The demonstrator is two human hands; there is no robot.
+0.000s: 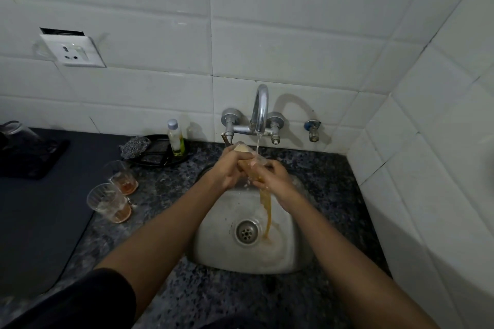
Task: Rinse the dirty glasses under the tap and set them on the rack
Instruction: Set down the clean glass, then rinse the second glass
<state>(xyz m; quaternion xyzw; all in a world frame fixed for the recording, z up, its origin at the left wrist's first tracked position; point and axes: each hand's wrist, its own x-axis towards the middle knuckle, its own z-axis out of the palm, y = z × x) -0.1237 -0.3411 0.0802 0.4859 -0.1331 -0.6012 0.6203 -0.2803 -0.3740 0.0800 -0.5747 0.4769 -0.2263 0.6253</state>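
A clear glass (pixel 247 159), tilted, is held over the steel sink (pixel 213 243) directly under the tap (pixel 260 108), whose thin stream strikes it. The left hand (pixel 230 168) grips the glass from 9 o'clock with curled fingers; the right hand (pixel 272 176) grips it from 4 o'clock. Amber liquid (pixel 266 211) pours from the glass toward 6 o'clock and lands just beside the drain (pixel 246 231). At 9 o'clock of the sink, two more glasses (pixel 111 201) with amber dregs stand on the speckled counter (pixel 165 187), nearly touching. At 11 o'clock, a small bottle (pixel 176 139) stands on a dark tray (pixel 157 152) with a scouring pad (pixel 135 145).
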